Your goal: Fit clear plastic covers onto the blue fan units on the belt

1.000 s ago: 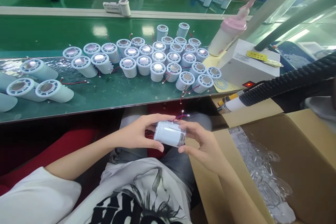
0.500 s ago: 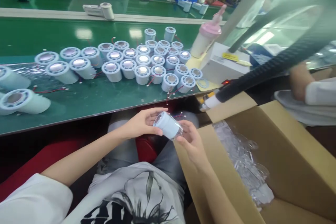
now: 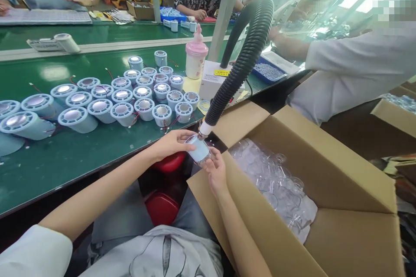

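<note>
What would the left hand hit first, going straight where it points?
The left hand would first press the pale blue plastic-looking cylinder it holds; depth beyond that is hard to judge.

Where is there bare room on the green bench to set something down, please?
The green bench is mostly bare along its near edge, left of the left hand, and between the blue cylinders and the pale rail. It is crowded among the cylinders, up to the bottle.
</note>
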Tool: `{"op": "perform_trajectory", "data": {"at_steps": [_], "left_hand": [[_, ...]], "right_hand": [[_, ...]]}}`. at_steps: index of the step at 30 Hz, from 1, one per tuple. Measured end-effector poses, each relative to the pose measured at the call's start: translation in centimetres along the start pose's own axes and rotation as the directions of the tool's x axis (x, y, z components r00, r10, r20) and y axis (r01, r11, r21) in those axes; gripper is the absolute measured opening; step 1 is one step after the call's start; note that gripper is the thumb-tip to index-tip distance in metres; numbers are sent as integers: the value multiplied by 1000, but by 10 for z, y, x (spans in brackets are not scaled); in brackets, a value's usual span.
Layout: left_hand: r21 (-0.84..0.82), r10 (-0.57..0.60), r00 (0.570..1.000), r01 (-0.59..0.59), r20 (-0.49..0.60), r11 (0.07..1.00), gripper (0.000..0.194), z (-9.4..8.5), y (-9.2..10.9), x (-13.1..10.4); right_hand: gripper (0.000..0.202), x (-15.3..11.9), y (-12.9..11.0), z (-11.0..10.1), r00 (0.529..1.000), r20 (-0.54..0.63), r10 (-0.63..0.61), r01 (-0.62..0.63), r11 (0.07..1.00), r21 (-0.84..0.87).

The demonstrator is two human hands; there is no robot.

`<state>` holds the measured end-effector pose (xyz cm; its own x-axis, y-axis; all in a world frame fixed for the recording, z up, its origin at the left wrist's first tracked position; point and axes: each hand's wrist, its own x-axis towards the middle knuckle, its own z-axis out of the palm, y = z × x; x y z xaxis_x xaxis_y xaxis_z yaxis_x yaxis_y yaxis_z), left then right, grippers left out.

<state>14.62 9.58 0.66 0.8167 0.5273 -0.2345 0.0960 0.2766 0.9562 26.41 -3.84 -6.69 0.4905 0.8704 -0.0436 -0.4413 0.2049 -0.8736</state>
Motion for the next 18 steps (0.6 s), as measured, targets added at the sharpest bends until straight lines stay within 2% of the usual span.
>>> {"op": "perform_trajectory", "data": {"at_steps": [5,7,8,9,11,13,15,18], "left_hand": [[81,-6,1000,4,29,997,59,-5,2,-16],[178,57,995,-71,78,982,56,-6,4,-26],[266,126,985,-153,117,952,54,-5,6,-31],[370,209,963,-259,171,892,51,-5,8,-36],[550,349,889,-458,297,698,45,-3,13,-46],[643,403,826,-560,394,522,42,-2,17,-55],[679,419,802,-590,427,438,43,-1,19,-61],[676,452,762,-634,463,377,44,0,20,-68]], "right_hand": [[43,-2,-8,1,999,24,46,-47,998,33],[39,-6,-15,1,996,39,78,-79,996,35],[38,-7,-19,1,994,49,94,-95,995,35],[37,-9,-23,2,992,59,109,-111,993,36],[36,-14,-30,4,987,79,137,-140,990,36],[36,-18,-36,7,982,101,161,-165,986,34],[35,-24,-43,9,976,131,173,-178,984,25],[33,-32,-52,11,975,163,151,-153,988,-1]]}}
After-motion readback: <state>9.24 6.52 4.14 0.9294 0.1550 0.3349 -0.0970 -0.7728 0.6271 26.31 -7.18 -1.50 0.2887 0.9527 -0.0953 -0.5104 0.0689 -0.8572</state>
